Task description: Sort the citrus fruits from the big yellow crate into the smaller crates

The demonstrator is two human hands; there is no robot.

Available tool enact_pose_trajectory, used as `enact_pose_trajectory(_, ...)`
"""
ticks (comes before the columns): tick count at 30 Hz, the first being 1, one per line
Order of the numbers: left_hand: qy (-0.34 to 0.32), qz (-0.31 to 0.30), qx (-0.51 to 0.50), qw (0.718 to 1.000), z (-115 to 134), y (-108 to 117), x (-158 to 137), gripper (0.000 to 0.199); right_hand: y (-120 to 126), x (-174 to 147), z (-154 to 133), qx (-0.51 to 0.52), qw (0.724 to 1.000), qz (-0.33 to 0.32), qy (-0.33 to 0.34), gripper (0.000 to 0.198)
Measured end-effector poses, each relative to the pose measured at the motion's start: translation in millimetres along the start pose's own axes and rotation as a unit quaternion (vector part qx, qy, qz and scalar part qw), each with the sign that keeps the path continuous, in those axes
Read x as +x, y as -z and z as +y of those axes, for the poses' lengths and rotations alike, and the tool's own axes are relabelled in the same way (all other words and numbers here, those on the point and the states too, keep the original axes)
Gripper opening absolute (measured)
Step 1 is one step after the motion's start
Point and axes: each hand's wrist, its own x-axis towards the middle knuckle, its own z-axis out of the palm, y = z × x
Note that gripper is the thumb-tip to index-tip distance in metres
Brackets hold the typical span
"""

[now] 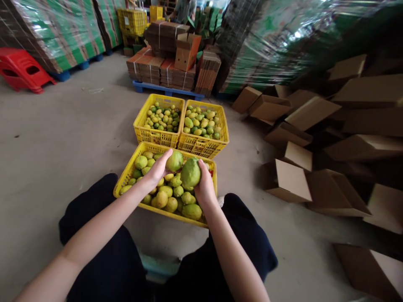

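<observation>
Both hands are over the near yellow crate [126,178], which is filled with green and yellow lemons [162,198]. My left hand [160,167] grips a green lemon [174,160], its thumb along the near side and the other fingers mostly hidden. Just to the right, my right hand [205,184] is closed around a larger, bumpy green lemon [190,172]. The two held lemons are side by side, close together above the pile. Part of the crate's right side is hidden behind my right hand and forearm.
Two more yellow crates of lemons, left [157,136] and right [204,147], stand just beyond. Behind them, flattened cartons [143,67] lie stacked on a blue pallet [168,89]. Open cardboard boxes [288,180] crowd the right. A red stool [25,69] is far left.
</observation>
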Motion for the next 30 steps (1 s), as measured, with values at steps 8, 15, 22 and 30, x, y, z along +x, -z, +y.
enact_pose_trajectory(8, 0.185, 0.071, -0.137, 0.971, 15, -5, -4, 0.030, -2, 0, -19, 0.202, 0.945, -0.032, -0.254, 0.031)
enact_pose_trajectory(15, 0.199, 0.005, -0.144, 0.970, 20, -2, -6, 0.025, 9, 4, -24, 0.211, 0.926, -0.121, -0.289, 0.033)
enact_pose_trajectory(22, 0.161, -0.077, -0.029, 0.984, 18, 2, -12, 0.027, 7, 3, -20, 0.175, 0.949, -0.079, -0.252, 0.032)
enact_pose_trajectory(30, -0.179, -0.115, 0.149, 0.966, 27, 15, -15, 0.064, 10, -3, -24, -0.088, 0.984, 0.009, 0.157, 0.059)
